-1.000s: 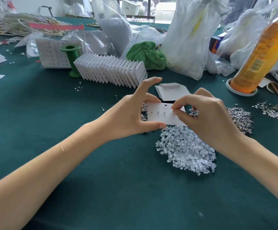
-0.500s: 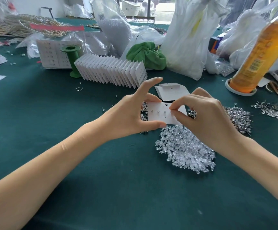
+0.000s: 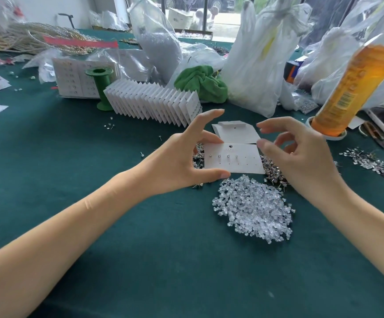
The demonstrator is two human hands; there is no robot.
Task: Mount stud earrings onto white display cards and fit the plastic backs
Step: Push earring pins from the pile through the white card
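Floating above the green table (image 3: pixel 140 249), near the middle of the scene, a white display card (image 3: pixel 234 160), face toward the camera, with four stud earrings (image 3: pixel 227 156) in a row across its left half and empty pinholes on its right half. Pinched at the left edge by the left hand (image 3: pixel 175 164), thumb under the bottom edge, a finger at the top edge, index finger raised clear above the card. Just right of the card, the right hand (image 3: pixel 301 157), off the card, fingers loosely spread and curled, thumb tip close to the card's top right corner; whether anything sits between those fingers, impossible to tell. Directly nearer than the card, a heap of clear plastic backs (image 3: pixel 255 212) on the cloth, below and between the two hands. Behind the card's edges and under the right hand, a pile of loose metal studs (image 3: pixel 272 172). Just beyond the card, flat on the table, a blank card (image 3: pixel 234 134). Farther and left, a fanned row of finished cards (image 3: pixel 154 101), beside a green spool (image 3: pixel 100 88). Farther still, a green cloth (image 3: pixel 201 83) and white plastic bags (image 3: pixel 255 65). At far right, a tilted orange bottle (image 3: pixel 356 88) and a smaller scatter of studs (image 3: pixel 365 160).
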